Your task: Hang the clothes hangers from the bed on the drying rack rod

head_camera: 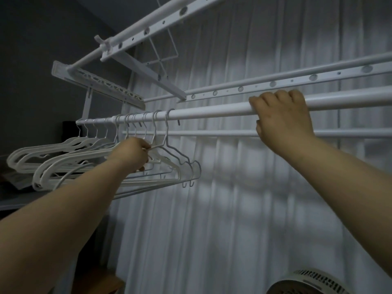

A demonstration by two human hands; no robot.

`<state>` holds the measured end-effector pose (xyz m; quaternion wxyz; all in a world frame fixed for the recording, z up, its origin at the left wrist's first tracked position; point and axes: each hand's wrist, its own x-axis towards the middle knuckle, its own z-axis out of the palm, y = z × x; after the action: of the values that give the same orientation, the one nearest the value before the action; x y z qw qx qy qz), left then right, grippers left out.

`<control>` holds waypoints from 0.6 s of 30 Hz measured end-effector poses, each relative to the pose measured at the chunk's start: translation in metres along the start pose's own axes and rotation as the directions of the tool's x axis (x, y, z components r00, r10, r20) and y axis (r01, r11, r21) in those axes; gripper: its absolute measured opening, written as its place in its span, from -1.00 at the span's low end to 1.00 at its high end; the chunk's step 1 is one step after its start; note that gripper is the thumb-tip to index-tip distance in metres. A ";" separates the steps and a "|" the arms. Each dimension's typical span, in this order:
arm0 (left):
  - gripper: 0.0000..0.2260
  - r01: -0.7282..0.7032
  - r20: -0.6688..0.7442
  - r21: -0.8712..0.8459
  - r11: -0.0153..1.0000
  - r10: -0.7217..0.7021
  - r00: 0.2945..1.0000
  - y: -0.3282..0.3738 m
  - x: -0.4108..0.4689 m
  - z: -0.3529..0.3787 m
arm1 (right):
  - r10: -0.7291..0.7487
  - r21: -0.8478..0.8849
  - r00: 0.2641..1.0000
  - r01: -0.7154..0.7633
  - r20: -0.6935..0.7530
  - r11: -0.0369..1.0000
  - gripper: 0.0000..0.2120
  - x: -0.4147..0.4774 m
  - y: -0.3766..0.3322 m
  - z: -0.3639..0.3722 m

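A white drying rack rod (pixel 212 112) runs across the view overhead. Several white hangers (pixel 63 160) hang from its left part by their hooks, bunched together. My left hand (pixel 132 154) reaches up among them and pinches the neck of one of the rightmost hangers (pixel 180 160). My right hand (pixel 282 117) grips the rod farther right, fingers curled over its top. The bed is out of view.
More white rack rails (pixel 275 81) and a ceiling bracket (pixel 97 85) sit above the rod, and a thinner bar (pixel 222 133) runs below it. White curtains (pixel 233 198) hang behind. A round white fan (pixel 305 283) shows at the bottom right. A dark wall lies left.
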<state>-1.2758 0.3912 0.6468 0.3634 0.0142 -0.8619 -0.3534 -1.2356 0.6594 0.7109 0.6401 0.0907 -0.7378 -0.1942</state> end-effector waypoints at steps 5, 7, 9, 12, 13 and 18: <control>-0.76 -0.036 -0.050 0.086 0.996 0.041 0.998 -0.002 -0.007 -0.006 | -0.078 0.078 0.984 0.092 -0.159 0.993 -0.54 -0.006 -0.016 0.016; -0.75 -0.065 -0.077 0.146 0.987 0.076 0.994 -0.001 -0.012 -0.009 | -0.092 0.108 0.972 0.118 -0.215 0.987 -0.58 -0.009 -0.025 0.016; -0.72 -0.088 -0.114 0.176 0.981 0.109 0.987 0.001 -0.017 -0.012 | -0.091 0.177 0.963 0.139 -0.254 0.974 -0.65 -0.011 -0.035 0.017; -0.71 -0.143 -0.246 0.124 0.982 0.170 0.954 -0.001 -0.032 -0.022 | -0.070 0.290 0.949 0.164 -0.309 0.943 -0.72 -0.012 -0.057 0.017; -0.72 -0.166 -0.288 0.106 0.980 0.190 0.939 -0.004 -0.041 -0.027 | -0.070 0.331 0.947 0.177 -0.313 0.927 -0.72 -0.013 -0.067 0.013; -0.77 -0.235 -0.364 0.075 0.969 0.246 0.898 -0.045 -0.111 -0.084 | -0.065 0.547 0.930 0.268 -0.362 0.793 -0.70 -0.016 -0.140 -0.026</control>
<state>-1.1510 0.3385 0.5914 0.5599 -0.0206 -0.7781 -0.2840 -1.2236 0.5338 0.6427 0.6727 0.3804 -0.6346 0.0048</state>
